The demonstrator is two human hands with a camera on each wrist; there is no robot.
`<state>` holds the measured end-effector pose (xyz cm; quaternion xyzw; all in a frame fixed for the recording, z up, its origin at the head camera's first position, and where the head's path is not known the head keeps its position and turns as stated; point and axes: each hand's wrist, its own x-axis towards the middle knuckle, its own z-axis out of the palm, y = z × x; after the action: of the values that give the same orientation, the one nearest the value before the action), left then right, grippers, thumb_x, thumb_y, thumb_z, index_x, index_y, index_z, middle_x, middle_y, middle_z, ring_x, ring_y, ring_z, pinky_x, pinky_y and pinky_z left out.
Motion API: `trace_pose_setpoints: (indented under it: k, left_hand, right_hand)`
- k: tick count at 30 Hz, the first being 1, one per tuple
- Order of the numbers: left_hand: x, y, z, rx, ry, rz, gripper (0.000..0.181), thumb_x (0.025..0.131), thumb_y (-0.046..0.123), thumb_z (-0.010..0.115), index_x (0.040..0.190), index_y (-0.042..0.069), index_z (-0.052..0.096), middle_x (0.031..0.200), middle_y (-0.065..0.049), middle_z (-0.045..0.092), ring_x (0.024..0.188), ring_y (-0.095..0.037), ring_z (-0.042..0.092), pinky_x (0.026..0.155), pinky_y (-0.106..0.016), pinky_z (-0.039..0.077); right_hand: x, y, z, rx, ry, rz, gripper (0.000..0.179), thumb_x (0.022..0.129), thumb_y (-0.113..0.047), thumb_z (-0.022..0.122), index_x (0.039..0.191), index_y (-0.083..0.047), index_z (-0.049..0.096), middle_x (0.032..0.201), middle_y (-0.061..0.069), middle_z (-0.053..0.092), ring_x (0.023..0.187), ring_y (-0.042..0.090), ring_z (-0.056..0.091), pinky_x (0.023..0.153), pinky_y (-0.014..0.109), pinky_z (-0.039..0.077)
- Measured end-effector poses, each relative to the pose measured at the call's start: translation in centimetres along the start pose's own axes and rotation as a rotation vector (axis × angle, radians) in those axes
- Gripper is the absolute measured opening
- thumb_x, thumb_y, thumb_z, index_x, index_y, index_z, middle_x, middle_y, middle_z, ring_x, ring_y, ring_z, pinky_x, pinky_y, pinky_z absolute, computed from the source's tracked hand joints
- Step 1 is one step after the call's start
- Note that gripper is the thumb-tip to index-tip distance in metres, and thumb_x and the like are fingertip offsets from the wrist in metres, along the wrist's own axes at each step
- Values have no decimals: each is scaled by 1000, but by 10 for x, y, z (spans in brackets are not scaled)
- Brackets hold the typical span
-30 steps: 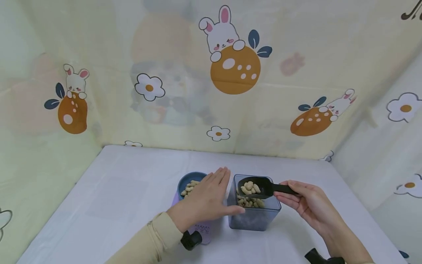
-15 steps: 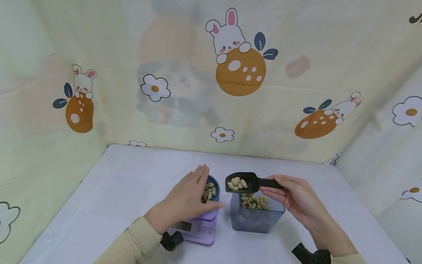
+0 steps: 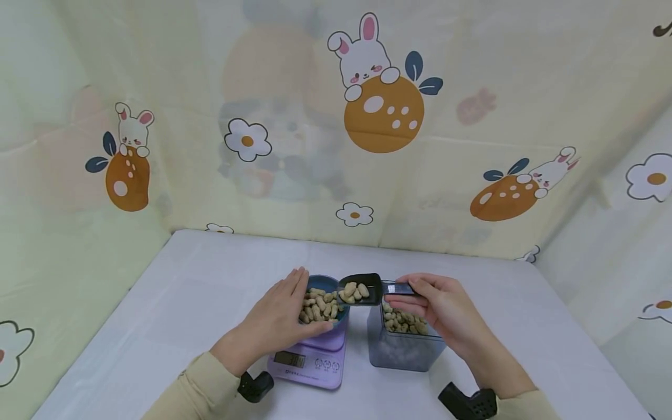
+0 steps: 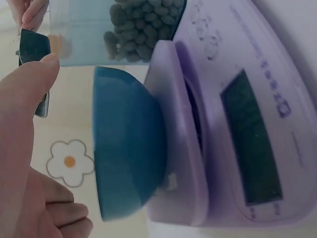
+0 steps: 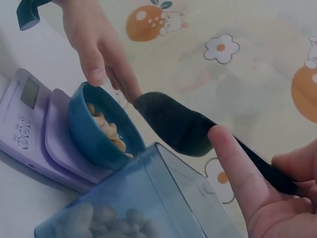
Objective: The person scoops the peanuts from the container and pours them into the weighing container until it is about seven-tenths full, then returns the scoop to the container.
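Note:
My right hand (image 3: 446, 303) pinches the handle of a black scoop (image 3: 375, 287) that carries several peanuts (image 3: 354, 291). The scoop's front end overlaps the right rim of a blue bowl (image 3: 321, 282), which holds more peanuts (image 3: 317, 306). That bowl stands on a purple kitchen scale (image 3: 310, 373). At the bowl's left side is my left hand (image 3: 275, 318), fingers extended and thumb pointing across its near side. In the left wrist view, this hand lies above the bowl's rim (image 4: 97, 144) with nothing in its grasp. The right wrist view shows the scoop (image 5: 173, 124) tilted toward the bowl.
A translucent blue-grey bin (image 3: 401, 353) with peanuts stands right of the scale, below the scoop handle and right hand. White cloth (image 3: 220, 280) covers the table. A patterned curtain (image 3: 294, 175) closes off the back and sides.
The right hand has carried the loaded scoop left from over the bin to the bowl's rim. My left hand has shifted left, uncovering the bowl and the scale's display.

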<state>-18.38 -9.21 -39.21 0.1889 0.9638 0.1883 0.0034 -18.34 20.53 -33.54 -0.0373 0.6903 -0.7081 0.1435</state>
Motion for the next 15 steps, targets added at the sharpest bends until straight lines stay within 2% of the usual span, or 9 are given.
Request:
trace_pose_setpoints:
  k: [10, 15]
  left_hand:
    - [-1, -12, 7, -14, 14, -33, 109, 86, 69, 61, 155, -5, 22, 161, -24, 24, 151, -38, 24, 123, -50, 24]
    - [-3, -14, 10, -24, 15, -48, 107, 86, 68, 61, 154, -5, 24, 161, -24, 26, 150, -38, 26, 122, -51, 27]
  right_hand:
    - [4, 1, 23, -41, -9, -14, 38, 107, -13, 42, 133, 16, 47, 140, 32, 48, 106, 26, 72, 94, 33, 56]
    - [5, 1, 33, -118, 15, -22, 36, 106, -16, 46, 130, 11, 53, 134, 28, 57, 104, 26, 73, 92, 35, 57]
